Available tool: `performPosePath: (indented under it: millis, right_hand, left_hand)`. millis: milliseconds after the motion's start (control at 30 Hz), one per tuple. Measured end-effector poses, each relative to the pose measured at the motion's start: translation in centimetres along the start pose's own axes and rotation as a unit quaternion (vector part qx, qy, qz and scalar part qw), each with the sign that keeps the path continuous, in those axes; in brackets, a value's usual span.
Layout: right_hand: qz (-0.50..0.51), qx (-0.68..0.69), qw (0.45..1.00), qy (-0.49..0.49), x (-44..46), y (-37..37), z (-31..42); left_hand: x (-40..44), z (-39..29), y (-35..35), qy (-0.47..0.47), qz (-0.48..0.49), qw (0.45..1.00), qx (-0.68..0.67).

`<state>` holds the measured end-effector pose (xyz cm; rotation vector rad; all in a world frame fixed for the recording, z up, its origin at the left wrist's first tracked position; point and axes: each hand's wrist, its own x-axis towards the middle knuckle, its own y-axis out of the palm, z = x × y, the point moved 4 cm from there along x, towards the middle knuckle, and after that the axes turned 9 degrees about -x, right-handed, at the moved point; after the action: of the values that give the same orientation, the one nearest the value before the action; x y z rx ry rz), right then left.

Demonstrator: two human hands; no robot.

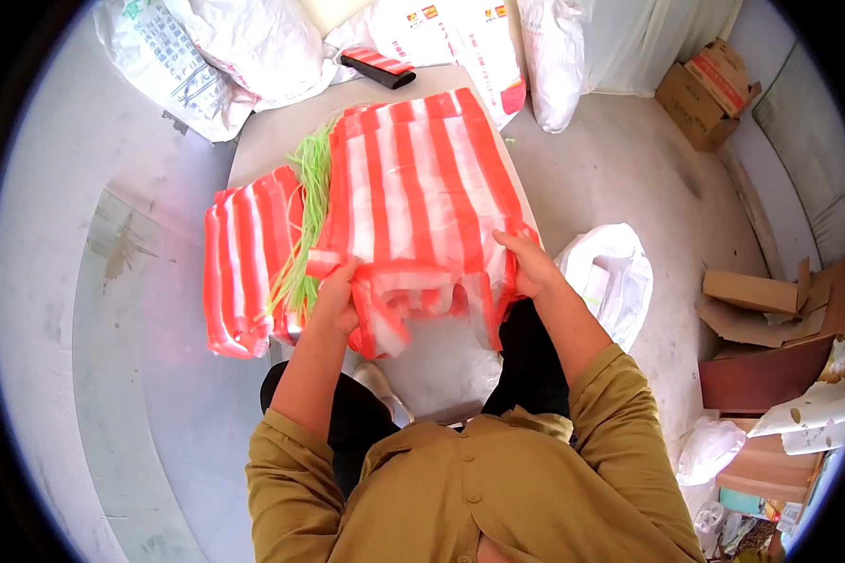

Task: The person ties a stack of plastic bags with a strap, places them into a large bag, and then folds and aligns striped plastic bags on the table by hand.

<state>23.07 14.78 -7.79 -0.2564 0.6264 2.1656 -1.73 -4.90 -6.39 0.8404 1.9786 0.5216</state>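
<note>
Red and white striped plastic bags (pixel 413 188) lie in a large stack on the table, their near ends hanging over its front edge. My left hand (pixel 341 296) grips the near left corner of the stack, and my right hand (pixel 528 263) grips the near right corner; the fingertips of both are partly hidden by the plastic. A bundle of light green ties (pixel 312 225) runs along the stack's left side. Left of the ties sits a second, smaller pile of striped bags (pixel 249 263), which neither hand touches.
A black object with a striped top (pixel 378 68) lies at the table's far end. White sacks (pixel 483 56) stand behind the table (pixel 268 150). An open white bag (pixel 620 281) is on the floor at right, with cardboard boxes (pixel 704 94) farther back and more (pixel 770 305) at the right.
</note>
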Motion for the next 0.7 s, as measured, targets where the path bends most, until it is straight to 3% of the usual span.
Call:
performPosePath:
  millis: [67,367,567,700]
  right_hand:
    - [0.087,0.108,0.99,0.002,-0.9,0.2,0.2]
    - [0.206,0.139,0.967,-0.061,-5.1,0.6,-1.5]
    - [0.209,0.166,0.963,-0.04,-6.4,1.2,-1.8]
    - [0.146,0.158,0.975,-0.047,-5.9,1.1,-2.2]
  left_hand:
    - [1.2,0.1,-0.9,0.008,0.014,1.0,-0.017]
    - [0.3,0.3,0.4,0.025,-0.022,0.997,-0.069]
    - [1.1,0.3,-0.1,0.016,0.003,0.996,-0.084]
    - [0.9,0.1,-0.3,-0.01,0.014,0.998,-0.054]
